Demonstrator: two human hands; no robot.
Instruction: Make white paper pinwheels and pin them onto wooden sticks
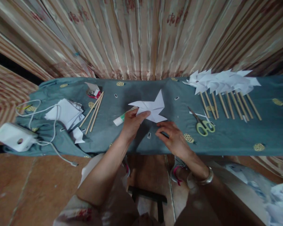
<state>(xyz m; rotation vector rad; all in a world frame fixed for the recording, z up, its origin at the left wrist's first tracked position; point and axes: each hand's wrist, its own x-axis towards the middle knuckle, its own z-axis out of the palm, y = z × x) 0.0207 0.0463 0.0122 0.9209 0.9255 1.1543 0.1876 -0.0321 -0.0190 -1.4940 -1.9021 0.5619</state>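
Observation:
A white folded paper pinwheel (pixel 155 108) is held over the middle of the cloth, its pointed blades spread. My left hand (pixel 132 122) grips its left side, with the thumb pressed on the paper near the centre. My right hand (pixel 171 135) is just below the lower right blade, fingers curled and drawn together. Whether it pinches anything is hard to make out; a dark patch shows under its fingers. Partly behind my left hand lies a white and green glue stick (pixel 119 120). Green-handled scissors (pixel 204 125) lie to the right of my right hand, beside thin paper strips.
On the right, several pinwheels (pixel 223 82) on wooden sticks lie in an overlapping row. To the left are loose sticks (pixel 94 114), a small red box (pixel 93 92) of metal bits, stacked paper (pixel 64 113), and a white device (pixel 15 137) with a cable hanging over the table edge.

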